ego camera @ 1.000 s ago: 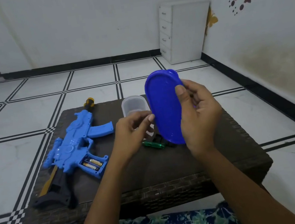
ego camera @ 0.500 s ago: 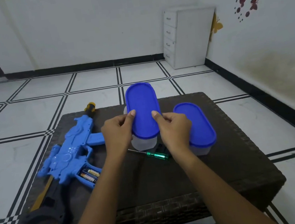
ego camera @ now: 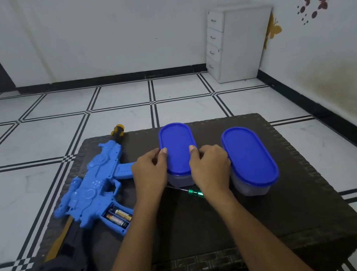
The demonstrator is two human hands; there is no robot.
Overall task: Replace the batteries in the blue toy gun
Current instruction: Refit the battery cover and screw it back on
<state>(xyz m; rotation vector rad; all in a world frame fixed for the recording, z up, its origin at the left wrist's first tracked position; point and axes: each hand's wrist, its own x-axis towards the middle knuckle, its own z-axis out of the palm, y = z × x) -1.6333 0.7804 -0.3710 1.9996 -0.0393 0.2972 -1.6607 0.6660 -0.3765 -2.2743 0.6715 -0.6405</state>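
Both hands meet on the left box [ego camera: 181, 180] at mid-table [ego camera: 209, 229]. The left hand [ego camera: 149, 173] and right hand [ego camera: 209, 167] each close their grip round a long edge of its blue lid [ego camera: 178, 147], thumb tips on top. The gun [ego camera: 93, 188] lies along the table's left side, its bay open with batteries [ego camera: 119, 216] inside. A screwdriver [ego camera: 194, 193] lies just near of the box, and a second box [ego camera: 250, 162] stands to its right.

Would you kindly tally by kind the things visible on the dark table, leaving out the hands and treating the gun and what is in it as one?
Toy gun: 1
Container: 2
Screwdriver: 1
Total: 4
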